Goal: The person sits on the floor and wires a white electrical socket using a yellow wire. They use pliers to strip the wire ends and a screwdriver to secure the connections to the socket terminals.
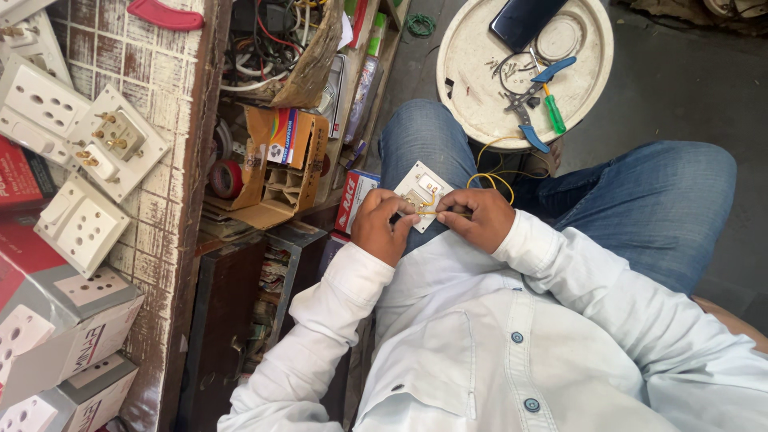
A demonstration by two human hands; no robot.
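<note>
Head view, looking down on a seated person in a pale shirt and blue jeans. I see both hands meeting over the left thigh, where a small white square plastic switch plate (422, 194) rests back-side up on the denim, its brass terminals exposed, so that the knee serves as a support while the fingers work. The left hand (382, 226) is curled around the plate's near edge, pinching it steady between thumb and fingertips; the right hand (478, 218) is closed on a thin yellow insulated wire (494, 181), whose end I judge to be pressed toward a terminal, though the contact itself is too small for me to make out. The wire loops upward from the right hand, slack, which keeps it from pulling on the plate. Just beyond the knees stands a round cream-coloured plastic lid (472, 76) used as a tray, placed near enough to reach: on it lie blue-handled pliers (530, 102), a green-handled screwdriver (554, 112), scattered small screws and a dark phone (524, 18). To the left, a worn tiled surface (164, 80) carries several white socket and switch plates (80, 132), some face down; beside it an open wooden compartment (276, 172) holds a roll of red tape (227, 178), cardboard boxes and tangled cables.
</note>
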